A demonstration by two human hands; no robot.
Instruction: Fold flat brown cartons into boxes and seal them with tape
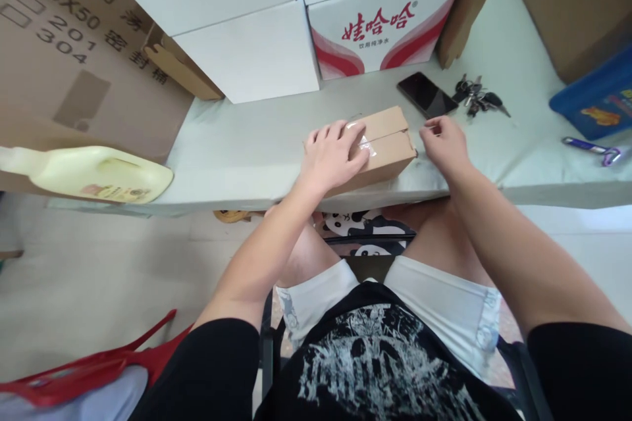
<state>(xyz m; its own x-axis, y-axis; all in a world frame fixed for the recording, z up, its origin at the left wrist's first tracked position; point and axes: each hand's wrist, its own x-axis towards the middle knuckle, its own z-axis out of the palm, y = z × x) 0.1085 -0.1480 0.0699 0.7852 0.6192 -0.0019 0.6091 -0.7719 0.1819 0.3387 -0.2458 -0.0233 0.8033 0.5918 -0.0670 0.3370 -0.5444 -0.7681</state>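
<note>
A small brown cardboard box [390, 152] lies on the cloth-covered table in front of me, with clear tape across part of its top seam. My left hand [332, 156] rests over the box's left end, its fingers curved on the top and the thumb near the tape, holding it. Just off the box's right end, my right hand [446, 143] is closed in a pinch, apart from the box. Something thin may be between those fingertips, but I cannot make it out. Behind the right hand are a black phone [427, 95] and a bunch of keys [478, 96].
White cartons [378, 33] stand stacked at the back. A large brown carton [83, 33] is at left, near a pale yellow bottle [106, 174] lying on its side. On the right are a blue package [597, 99] and a purple razor-like tool [592, 148]. The table's front edge [543, 192] is close to me.
</note>
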